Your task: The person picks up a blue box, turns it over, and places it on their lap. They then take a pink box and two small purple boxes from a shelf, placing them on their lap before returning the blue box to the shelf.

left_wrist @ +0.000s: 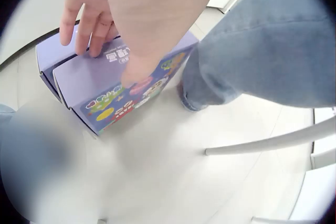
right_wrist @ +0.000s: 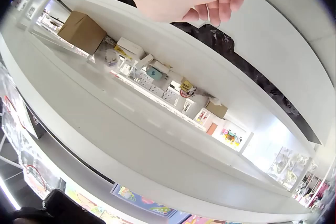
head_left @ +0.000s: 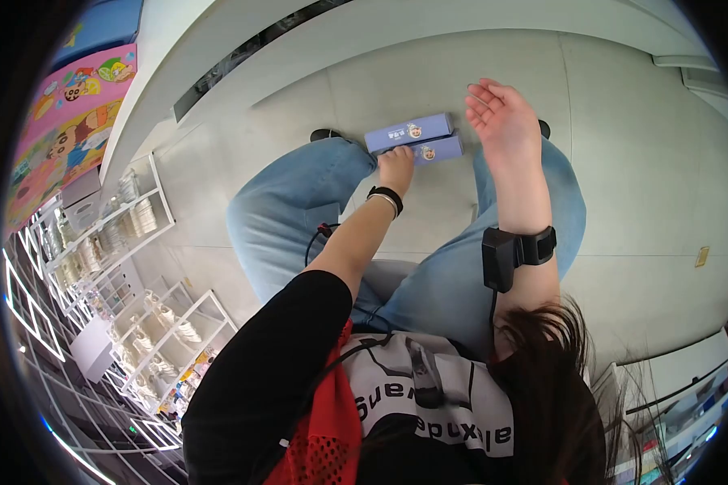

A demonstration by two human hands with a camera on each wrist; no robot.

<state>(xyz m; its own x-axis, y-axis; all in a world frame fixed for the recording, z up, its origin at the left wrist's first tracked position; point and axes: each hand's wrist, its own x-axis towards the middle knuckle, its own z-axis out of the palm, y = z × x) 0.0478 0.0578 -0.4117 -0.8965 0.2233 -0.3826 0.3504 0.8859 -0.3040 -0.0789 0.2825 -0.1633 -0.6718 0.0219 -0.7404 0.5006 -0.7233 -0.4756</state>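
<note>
1. Two long lilac cardboard boxes (head_left: 410, 137) with cartoon print lie side by side on the pale floor between the feet; their far ends are hidden.
2. The left hand (head_left: 396, 166) rests its fingers (left_wrist: 84, 24) on them, gripping nothing.
3. The right hand (head_left: 500, 117) hovers just right, relaxed and holding nothing.

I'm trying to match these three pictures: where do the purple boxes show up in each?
Head: purple boxes at top centre, on the floor between the knees, left hand on them.
Left wrist: upper left, fingers on top.
Right wrist: not in it.
Shared landmark: the jeans.
</note>
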